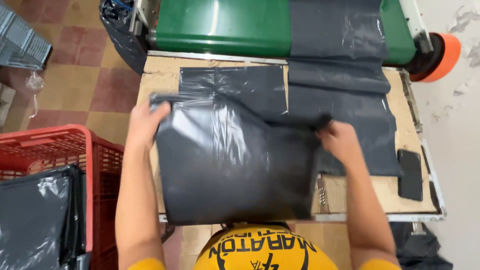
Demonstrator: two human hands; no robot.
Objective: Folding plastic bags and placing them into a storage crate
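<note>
I hold a stack of dark grey plastic bags (235,160) over a wooden worktable (160,70). My left hand (145,122) grips the stack's upper left corner. My right hand (340,140) pinches its upper right corner. The stack hangs down toward my body and covers the table's front middle. Behind it lies another flat grey bag (250,82). A long strip of grey plastic film (340,60) runs from a green conveyor (220,25) down onto the table's right half.
A red plastic crate (95,165) with grey bags (35,215) inside stands at my left. A black phone (411,174) lies on the table's right edge, near a small metal spring (322,192). An orange roller (442,55) sits at the conveyor's right end. A grey crate (20,40) stands far left.
</note>
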